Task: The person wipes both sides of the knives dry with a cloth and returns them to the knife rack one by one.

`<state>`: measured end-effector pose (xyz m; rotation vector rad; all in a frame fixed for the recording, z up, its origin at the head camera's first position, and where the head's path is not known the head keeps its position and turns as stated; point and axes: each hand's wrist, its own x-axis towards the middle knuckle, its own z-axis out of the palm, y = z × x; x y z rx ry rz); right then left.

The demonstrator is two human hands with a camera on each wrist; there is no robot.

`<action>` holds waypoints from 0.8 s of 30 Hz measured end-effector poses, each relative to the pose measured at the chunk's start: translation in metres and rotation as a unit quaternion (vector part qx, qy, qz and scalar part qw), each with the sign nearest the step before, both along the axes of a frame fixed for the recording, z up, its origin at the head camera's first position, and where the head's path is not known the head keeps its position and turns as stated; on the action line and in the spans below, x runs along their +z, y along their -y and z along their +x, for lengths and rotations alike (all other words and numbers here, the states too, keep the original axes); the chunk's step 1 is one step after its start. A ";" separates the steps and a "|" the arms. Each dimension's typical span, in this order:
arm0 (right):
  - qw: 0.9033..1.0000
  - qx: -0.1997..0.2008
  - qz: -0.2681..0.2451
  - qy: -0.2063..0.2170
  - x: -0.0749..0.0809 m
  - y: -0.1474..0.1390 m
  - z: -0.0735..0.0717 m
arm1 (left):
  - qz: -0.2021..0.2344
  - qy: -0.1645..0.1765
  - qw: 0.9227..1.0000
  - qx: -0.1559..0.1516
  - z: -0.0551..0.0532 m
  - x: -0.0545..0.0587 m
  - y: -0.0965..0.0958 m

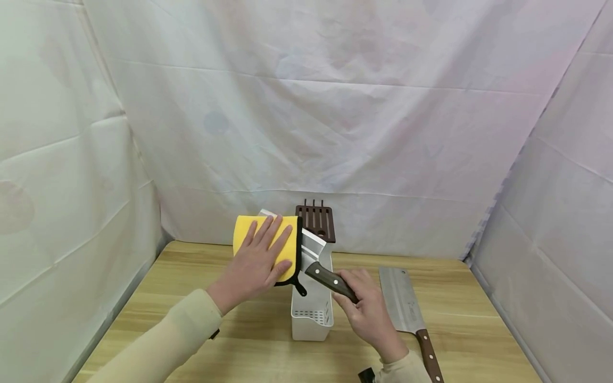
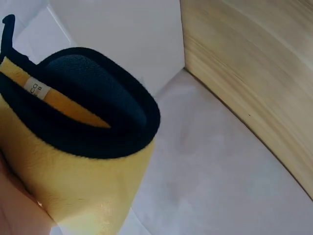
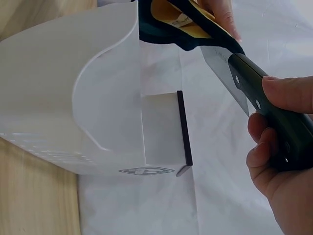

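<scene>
Just below the head view's centre, the knife (image 1: 310, 257), probably stiff and rather heavy, is best held by its handle (image 1: 326, 276), where the right hand (image 1: 367, 306) clamps its fingers, while the left hand (image 1: 251, 268), fingers spread apart, rests on the yellow cloth (image 1: 290, 250) over the blade (image 1: 313, 243).

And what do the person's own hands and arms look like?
The left hand and right hand wear no gloves. The left sleeve and right sleeve are plain, long, cream. A black piece shows by the right sleeve, a smaller black bit by the left.
</scene>
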<state>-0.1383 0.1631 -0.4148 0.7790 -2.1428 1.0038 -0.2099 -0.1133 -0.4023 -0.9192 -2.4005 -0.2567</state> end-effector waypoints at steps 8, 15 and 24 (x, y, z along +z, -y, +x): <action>1.000 -0.006 0.006 0.015 -0.002 0.001 0.000 | -0.036 0.009 0.999 -0.035 0.004 0.005 -0.005; 1.000 0.003 0.009 0.025 -0.002 0.002 0.000 | -0.056 -0.027 0.994 -0.087 0.004 0.010 -0.004; 0.998 0.018 0.013 0.058 -0.001 0.002 0.001 | -0.077 -0.040 0.988 -0.129 0.005 0.013 -0.004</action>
